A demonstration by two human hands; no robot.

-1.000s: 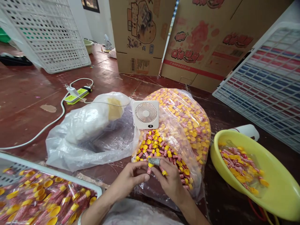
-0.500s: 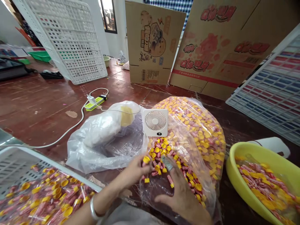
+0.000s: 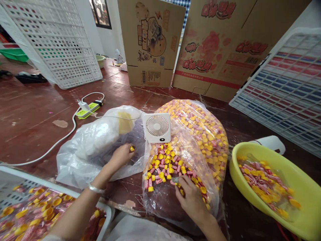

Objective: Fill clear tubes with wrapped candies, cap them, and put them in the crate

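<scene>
My left hand (image 3: 122, 154), a silver bangle on its wrist, is closed on a small yellow-capped tube (image 3: 131, 148) above the open end of a whitish plastic bag (image 3: 82, 157). Many red-and-white tubes with yellow caps lie in a loose pile (image 3: 163, 164) at the mouth of a big clear bag (image 3: 200, 130) full of the same. At the pile's near edge is my right hand (image 3: 190, 197), one finger wrapped in a grey cover. Its fingers are curled round a yellow-capped tube (image 3: 181, 191), partly hidden by them.
A small white fan (image 3: 157, 128) stands between the two bags. To the right sits a yellow basin (image 3: 301, 201) with bagged tubes; a white basket (image 3: 107, 214) of them is at lower left. A power strip (image 3: 89, 110) and cable lie on the floor. Cardboard boxes (image 3: 152, 75) stand behind.
My left hand has moved left, from the pile to over the whitish bag, with a capped tube. My right hand's spread fingers have curled in at the pile. The view has shifted right.
</scene>
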